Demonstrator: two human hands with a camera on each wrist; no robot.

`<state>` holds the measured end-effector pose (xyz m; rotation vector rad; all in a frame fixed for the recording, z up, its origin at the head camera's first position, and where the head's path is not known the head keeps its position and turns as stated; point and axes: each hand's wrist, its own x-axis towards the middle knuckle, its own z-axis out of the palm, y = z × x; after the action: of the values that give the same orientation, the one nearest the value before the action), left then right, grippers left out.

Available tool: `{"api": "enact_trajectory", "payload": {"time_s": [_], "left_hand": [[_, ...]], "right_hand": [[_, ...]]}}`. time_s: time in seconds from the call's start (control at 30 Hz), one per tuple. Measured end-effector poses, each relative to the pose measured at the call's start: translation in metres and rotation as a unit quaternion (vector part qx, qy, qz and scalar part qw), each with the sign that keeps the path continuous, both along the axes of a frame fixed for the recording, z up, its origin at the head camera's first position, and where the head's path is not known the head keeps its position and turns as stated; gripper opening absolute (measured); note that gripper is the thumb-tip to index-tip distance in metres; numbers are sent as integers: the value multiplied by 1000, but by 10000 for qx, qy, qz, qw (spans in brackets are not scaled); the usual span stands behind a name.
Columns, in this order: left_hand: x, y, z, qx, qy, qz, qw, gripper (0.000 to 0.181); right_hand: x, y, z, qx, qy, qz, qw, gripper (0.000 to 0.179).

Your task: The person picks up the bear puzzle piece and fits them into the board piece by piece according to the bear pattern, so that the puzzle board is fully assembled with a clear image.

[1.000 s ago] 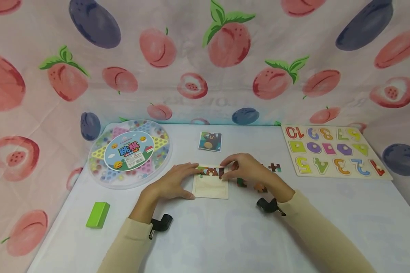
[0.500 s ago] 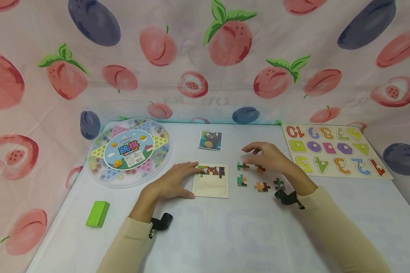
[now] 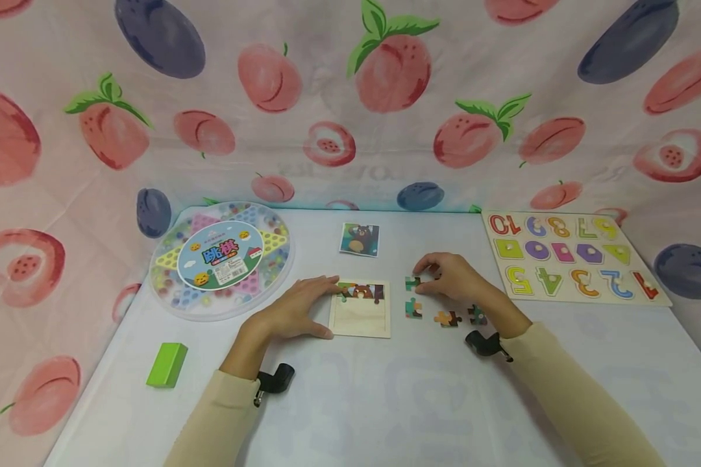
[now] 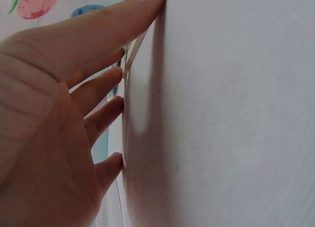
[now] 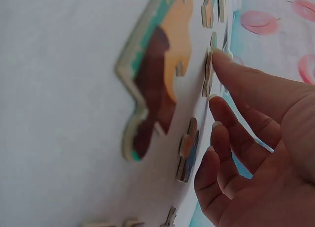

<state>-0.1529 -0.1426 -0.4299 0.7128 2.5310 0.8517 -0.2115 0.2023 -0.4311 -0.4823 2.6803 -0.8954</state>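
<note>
My left hand point(image 3: 298, 310) lies with spread, extended fingers along the left side of a small wooden puzzle board point(image 3: 359, 322). Its thumb rests near the board's lower left corner, as the left wrist view also shows. A strip of bear-picture pieces point(image 3: 360, 292) fills the board's top row; bare wood lies below. To the right, my right hand point(image 3: 452, 280) pinches a green and brown jigsaw piece point(image 3: 411, 283) between thumb and index finger. In the right wrist view, the thumb touches the upper end of that piece point(image 5: 209, 64). Part of it is hidden by the fingers.
Loose jigsaw pieces lie nearby: a green one point(image 3: 413, 309), an orange-brown one point(image 3: 447, 319), a dark one point(image 3: 476, 315). Behind stands a bear picture card point(image 3: 359, 240). A Chinese checkers set point(image 3: 222, 259), a green block point(image 3: 167, 366) and a number board point(image 3: 572, 259) lie around.
My right hand has left the puzzle board's top right corner, where a dark piece now sits. It moved right, then came down onto the green and brown jigsaw piece. My left hand stays put.
</note>
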Motion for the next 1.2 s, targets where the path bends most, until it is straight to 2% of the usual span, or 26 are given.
{"api": "enact_trajectory", "payload": {"time_s": [0.53,0.83,1.2], "left_hand": [[-1,-1,-3,76,-13,52,10000,78],[0,-1,-3,93,-22,68,9999,78],[0,-1,-3,75,-36,80,9999,78]], "right_hand": [[1,-3,-3,62,-74,17,10000,18],[5,-4,-1,52,168,70,9998,10],[6,-5,-1,-95,220,100,9997,13]]}}
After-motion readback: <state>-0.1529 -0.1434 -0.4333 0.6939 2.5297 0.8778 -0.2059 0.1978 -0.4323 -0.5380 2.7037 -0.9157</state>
